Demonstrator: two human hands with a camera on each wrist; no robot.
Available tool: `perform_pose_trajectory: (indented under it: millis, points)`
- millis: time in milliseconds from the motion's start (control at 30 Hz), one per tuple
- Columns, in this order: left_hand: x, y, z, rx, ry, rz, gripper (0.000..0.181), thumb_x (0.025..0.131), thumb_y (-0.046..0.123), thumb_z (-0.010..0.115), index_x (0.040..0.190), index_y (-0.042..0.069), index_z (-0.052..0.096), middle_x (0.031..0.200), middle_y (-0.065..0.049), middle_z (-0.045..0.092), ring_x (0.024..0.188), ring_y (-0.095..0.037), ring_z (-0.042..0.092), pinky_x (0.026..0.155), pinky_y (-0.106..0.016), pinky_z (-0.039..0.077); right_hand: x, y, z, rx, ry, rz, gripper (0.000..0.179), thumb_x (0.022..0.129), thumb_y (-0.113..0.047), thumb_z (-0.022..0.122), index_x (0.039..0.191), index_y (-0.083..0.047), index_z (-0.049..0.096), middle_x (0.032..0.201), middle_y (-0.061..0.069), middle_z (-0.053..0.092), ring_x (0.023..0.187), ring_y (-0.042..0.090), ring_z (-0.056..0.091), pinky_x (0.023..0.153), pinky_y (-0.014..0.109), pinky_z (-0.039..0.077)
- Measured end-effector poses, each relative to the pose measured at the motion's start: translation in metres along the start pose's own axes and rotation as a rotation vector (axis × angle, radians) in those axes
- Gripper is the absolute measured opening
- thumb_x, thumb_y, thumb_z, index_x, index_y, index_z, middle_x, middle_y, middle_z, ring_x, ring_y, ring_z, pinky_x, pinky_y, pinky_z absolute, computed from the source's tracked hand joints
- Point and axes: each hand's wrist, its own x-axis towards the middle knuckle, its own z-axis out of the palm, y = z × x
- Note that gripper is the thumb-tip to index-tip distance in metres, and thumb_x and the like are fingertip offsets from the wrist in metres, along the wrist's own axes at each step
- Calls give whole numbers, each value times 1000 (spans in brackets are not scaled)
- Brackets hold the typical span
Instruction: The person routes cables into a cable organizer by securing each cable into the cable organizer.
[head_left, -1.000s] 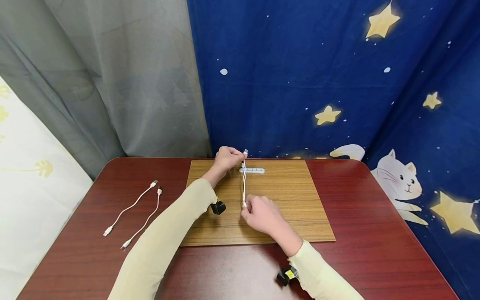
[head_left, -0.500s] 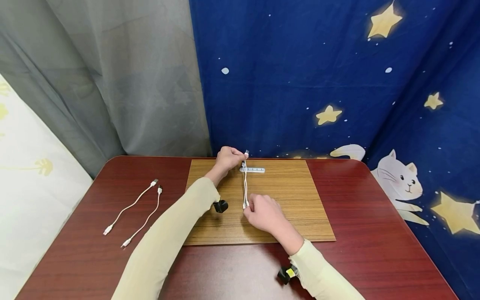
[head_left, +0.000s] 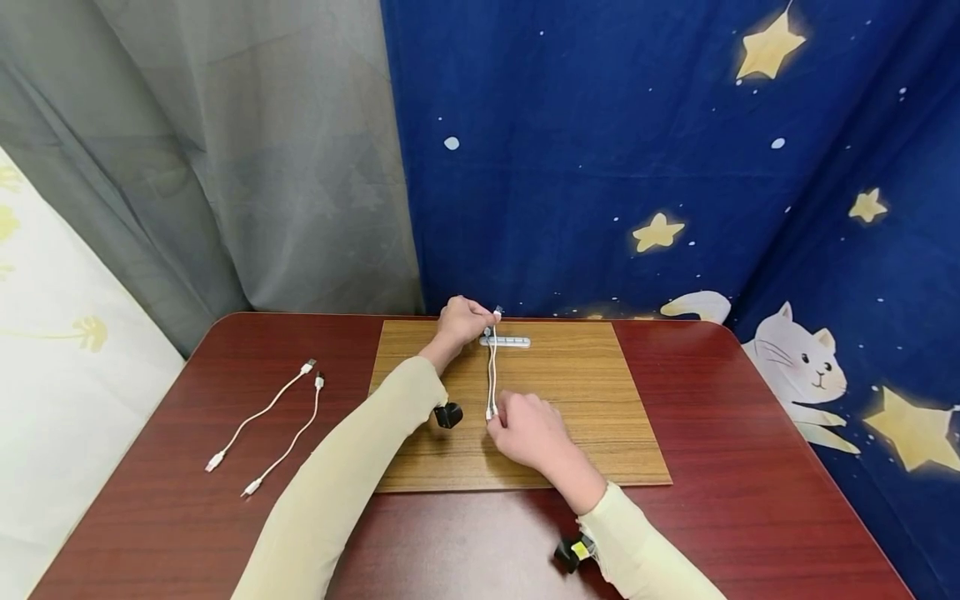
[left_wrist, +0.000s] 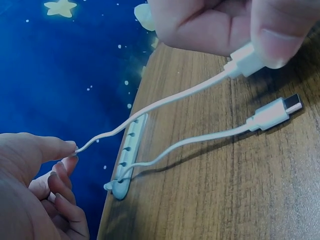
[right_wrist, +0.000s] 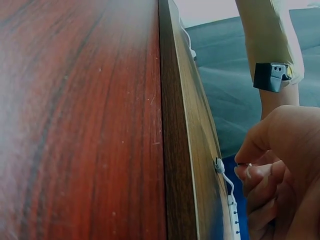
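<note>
Our left hand (head_left: 459,321) has shifted slightly rightward with one end of the held cable (left_wrist: 167,100). Nearest us, our right hand (head_left: 531,427) pinches its near connector (left_wrist: 244,60) over the board (head_left: 592,400); its length points away from us, past the clip strip (head_left: 513,342), to our left grip, closer to the strip, pinching the far end.

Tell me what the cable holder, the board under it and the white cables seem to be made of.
Cable holder: perhaps soft plastic or silicone, smooth and pale, with molded-looking slots.
Board: wood or wood-look laminate, low sheen, with streaky grain.
White cables: likely flexible plastic sheathing, smooth, bending in gentle curves.
</note>
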Motion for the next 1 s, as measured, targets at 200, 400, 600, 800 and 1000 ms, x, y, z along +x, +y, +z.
perform_pose_trajectory:
  millis: [200,400,600,800,1000]
  points:
    - [-1,-3,4,43,15,25,19,88,26,82,83,8,81,121,-10,69,121,-24,55,101,-37,42,-2,0,2,-12,5,3,24,89,-23,66,71,-21,51,56,-5,45,52,16,48,47,37,38]
    - [0,-5,6,40,7,9,18,87,25,82,85,8,80,89,-3,72,79,-20,59,65,-31,45,-2,0,3,-24,9,8,23,89,-23,66,71,-21,51,57,-4,46,52,17,48,48,38,38]
    - [1,-7,10,66,-1,6,17,87,25,82,85,9,81,88,-2,73,77,-18,58,62,-28,41,-2,0,2,-30,4,16,24,88,-23,66,70,-21,50,56,-5,46,52,17,49,49,38,39]
    - [1,-8,12,82,8,3,16,86,26,83,83,11,80,88,-1,73,81,-19,60,66,-32,42,-2,2,2,-47,5,16,23,87,-24,66,70,-23,51,56,-5,45,55,18,49,50,39,39]
    - [0,-9,14,100,13,-10,18,86,29,83,83,11,81,92,-1,74,88,-19,62,73,-33,44,-2,5,2,-59,1,21,21,87,-24,67,72,-25,53,57,-5,45,57,19,49,51,40,40]
